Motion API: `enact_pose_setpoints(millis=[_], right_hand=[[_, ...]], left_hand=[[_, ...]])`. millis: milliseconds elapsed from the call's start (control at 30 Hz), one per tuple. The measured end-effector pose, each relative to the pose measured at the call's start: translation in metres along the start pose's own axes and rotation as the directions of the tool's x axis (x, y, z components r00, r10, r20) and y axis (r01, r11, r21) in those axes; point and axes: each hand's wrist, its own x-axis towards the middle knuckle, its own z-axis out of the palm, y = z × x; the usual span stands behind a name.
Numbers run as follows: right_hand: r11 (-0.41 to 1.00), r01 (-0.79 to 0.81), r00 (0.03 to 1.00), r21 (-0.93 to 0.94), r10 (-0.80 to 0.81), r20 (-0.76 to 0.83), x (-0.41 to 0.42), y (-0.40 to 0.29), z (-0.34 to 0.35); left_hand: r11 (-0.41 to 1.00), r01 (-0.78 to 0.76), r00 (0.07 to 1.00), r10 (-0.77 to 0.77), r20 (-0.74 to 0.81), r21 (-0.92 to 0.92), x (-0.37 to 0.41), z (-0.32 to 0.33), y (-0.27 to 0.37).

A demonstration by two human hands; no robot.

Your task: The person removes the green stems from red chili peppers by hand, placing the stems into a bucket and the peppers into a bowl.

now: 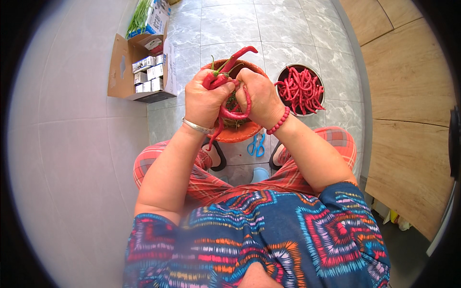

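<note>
My left hand (205, 99) is closed around several long red chili peppers (239, 55), their green stems sticking up past the thumb. My right hand (260, 97) is curled beside it, pinching a chili between thumb and fingers; the fingertips are partly hidden. A curved red chili (236, 115) loops down between the two hands. Both hands are above an orange-red basin (241, 136). Inside the basin lie green stems (234, 124) and some red pieces, largely covered by my hands.
Right of the basin, a round metal-rimmed bowl (323, 82) holds a heap of red chilies (300, 88). Blue-handled scissors (256, 145) lie on the tiled floor (230, 25) between my feet. An open cardboard box (120, 75) with small cartons stands left, near green stalks (140, 18). Wooden cabinets (407, 82) line the right.
</note>
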Motion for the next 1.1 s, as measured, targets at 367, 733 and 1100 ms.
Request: enact_pose_setpoints(millis=[367, 733, 1100], right_hand=[[0.949, -0.178, 0.984, 0.261, 0.173, 0.044, -0.002, 0.006, 0.007], [0.390, -0.539, 0.834, 0.747, 0.375, 0.405, 0.003, 0.017, -0.006], [0.854, -0.290, 0.956, 0.432, 0.240, 0.168, 0.008, 0.011, -0.006]], left_hand=[[0.976, 0.147, 0.988, -0.138, 0.063, -0.158, 0.001, -0.004, 0.000], [0.885, 0.308, 0.946, -0.247, 0.208, -0.349, 0.009, -0.022, -0.004], [0.974, 0.226, 0.964, -0.223, 0.141, -0.001, 0.009, -0.016, -0.007]])
